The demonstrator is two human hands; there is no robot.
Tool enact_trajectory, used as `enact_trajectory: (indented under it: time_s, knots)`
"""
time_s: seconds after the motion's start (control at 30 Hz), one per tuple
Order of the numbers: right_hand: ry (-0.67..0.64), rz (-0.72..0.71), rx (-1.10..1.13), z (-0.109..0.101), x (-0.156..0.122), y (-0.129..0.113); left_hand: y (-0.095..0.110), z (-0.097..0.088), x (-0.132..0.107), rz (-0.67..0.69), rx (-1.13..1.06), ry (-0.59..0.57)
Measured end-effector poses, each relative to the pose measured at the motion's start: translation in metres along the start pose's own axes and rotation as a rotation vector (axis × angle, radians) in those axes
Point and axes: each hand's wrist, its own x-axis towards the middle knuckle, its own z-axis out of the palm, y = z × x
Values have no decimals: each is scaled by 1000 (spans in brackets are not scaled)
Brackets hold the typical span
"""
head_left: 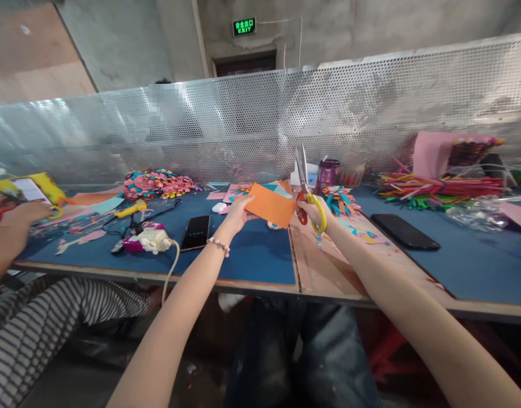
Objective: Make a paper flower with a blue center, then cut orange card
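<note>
My left hand (238,211) pinches the left edge of an orange sheet of paper (271,205), held tilted above the blue table. In my right hand (314,212) is a pair of scissors (303,170) with yellow and red handles, its blades pointing upward and slightly parted. The right fingers are close to the paper's right edge; whether they also touch it I cannot tell. Behind the orange sheet lie pink and light blue papers (281,186). A blue and orange paper flower (340,199) is just right of my right hand.
A phone (195,233) and a corded power strip (152,239) lie to the left, a black phone (405,230) to the right. Pipe cleaners (443,187) are heaped at the right. A perforated metal screen (243,130) stands behind. At far left, a co-worker's hand (28,214) holds scissors.
</note>
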Motion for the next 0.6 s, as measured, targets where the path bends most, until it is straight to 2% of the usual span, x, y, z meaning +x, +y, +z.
enact_trajectory:
  time_s: [0.13, 0.33, 0.6]
  knots:
    - [14, 8, -8, 0, 1, -2, -1, -6, 1, 5, 121, 58]
    - [24, 18, -6, -2, 3, 0, -5, -6, -2, -26, 281, 32]
    - [50, 28, 8, 1, 9, 5, -5, -9, 2, -6, 349, 63]
